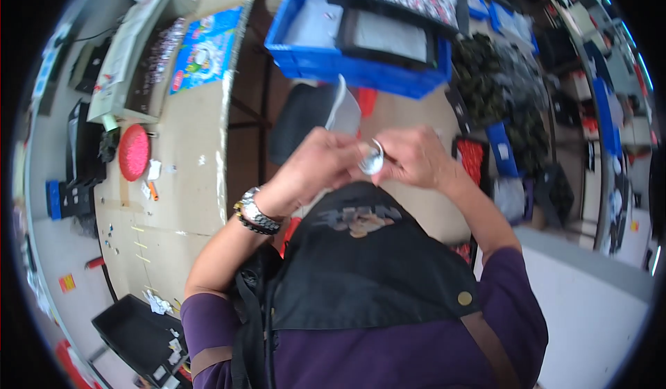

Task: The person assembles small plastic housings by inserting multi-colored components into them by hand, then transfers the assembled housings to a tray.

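Observation:
In front of my black apron [378, 257], both my hands are raised close together. My left hand [316, 163], with a silver watch and a dark bracelet at the wrist, is closed, its fingertips at a small silvery-white curled piece [372, 161]. My right hand [415, 156] pinches this piece from the other side. Up from behind my left fingers stands a thin, bent white strip [344, 110]. Whether the strip and the curled piece are joined is hidden by my fingers.
A blue crate [388, 77] bearing black trays stands ahead. On the left table [180, 195] are a red bowl of pink bits [136, 153] and a blue printed sheet [207, 50]. A black bin [135, 330] is at lower left, a dark seat [298, 122] beyond my hands.

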A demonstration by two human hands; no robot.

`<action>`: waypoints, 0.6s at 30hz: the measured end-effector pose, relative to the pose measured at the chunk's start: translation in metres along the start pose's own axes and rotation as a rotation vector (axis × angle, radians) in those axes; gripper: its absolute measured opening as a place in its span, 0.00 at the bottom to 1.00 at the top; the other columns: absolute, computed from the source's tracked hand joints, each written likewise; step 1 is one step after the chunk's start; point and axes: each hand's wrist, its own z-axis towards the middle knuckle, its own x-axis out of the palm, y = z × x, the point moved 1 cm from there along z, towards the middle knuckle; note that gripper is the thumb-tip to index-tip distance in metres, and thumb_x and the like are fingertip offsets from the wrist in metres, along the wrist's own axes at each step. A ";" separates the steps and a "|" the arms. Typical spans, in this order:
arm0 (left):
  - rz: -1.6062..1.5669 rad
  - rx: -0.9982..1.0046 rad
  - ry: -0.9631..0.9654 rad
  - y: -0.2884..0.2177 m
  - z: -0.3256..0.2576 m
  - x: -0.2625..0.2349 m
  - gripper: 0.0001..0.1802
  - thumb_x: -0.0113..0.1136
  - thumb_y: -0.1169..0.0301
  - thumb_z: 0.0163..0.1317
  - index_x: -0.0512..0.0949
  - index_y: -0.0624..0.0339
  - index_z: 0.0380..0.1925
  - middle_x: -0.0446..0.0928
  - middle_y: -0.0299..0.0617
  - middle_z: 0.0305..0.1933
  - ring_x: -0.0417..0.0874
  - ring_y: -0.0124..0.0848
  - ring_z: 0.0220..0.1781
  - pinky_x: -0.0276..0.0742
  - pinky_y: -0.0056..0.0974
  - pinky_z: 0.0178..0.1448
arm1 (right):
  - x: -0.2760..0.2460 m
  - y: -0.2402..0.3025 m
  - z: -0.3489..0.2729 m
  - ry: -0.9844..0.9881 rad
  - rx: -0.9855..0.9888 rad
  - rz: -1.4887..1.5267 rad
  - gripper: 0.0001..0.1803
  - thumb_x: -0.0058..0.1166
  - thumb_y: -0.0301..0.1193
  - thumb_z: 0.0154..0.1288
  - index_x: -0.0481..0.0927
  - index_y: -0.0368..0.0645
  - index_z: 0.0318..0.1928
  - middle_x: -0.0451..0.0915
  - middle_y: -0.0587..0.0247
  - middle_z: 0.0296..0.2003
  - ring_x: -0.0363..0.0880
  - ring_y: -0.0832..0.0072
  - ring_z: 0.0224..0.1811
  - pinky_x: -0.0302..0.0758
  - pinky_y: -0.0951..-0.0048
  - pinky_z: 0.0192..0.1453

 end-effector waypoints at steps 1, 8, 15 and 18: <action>-0.033 -0.010 -0.023 -0.002 -0.002 -0.001 0.14 0.56 0.65 0.67 0.81 0.66 0.31 0.74 0.32 0.21 0.63 0.15 0.17 0.54 0.23 0.20 | -0.002 0.004 0.003 0.024 0.034 -0.035 0.28 0.55 0.59 0.53 0.74 0.45 0.26 0.74 0.59 0.20 0.77 0.56 0.26 0.70 0.60 0.27; -0.019 0.008 0.005 0.006 -0.002 -0.006 0.14 0.56 0.66 0.67 0.79 0.65 0.27 0.73 0.33 0.20 0.60 0.15 0.15 0.49 0.25 0.18 | 0.008 0.016 -0.005 -0.023 0.111 -0.105 0.29 0.55 0.60 0.50 0.74 0.43 0.24 0.75 0.62 0.19 0.78 0.60 0.25 0.72 0.64 0.27; 0.049 0.084 -0.031 0.013 -0.008 -0.002 0.14 0.56 0.68 0.66 0.80 0.70 0.30 0.67 0.30 0.14 0.61 0.16 0.15 0.54 0.26 0.18 | 0.018 0.030 -0.015 -0.095 0.181 -0.136 0.28 0.59 0.57 0.48 0.75 0.42 0.24 0.75 0.62 0.19 0.78 0.61 0.25 0.73 0.64 0.27; 0.012 0.098 -0.029 0.011 -0.008 -0.003 0.13 0.56 0.69 0.66 0.80 0.71 0.30 0.68 0.31 0.14 0.62 0.16 0.14 0.54 0.26 0.17 | 0.019 0.030 -0.013 -0.107 0.204 -0.151 0.28 0.60 0.56 0.47 0.75 0.41 0.24 0.75 0.61 0.19 0.78 0.61 0.25 0.73 0.64 0.27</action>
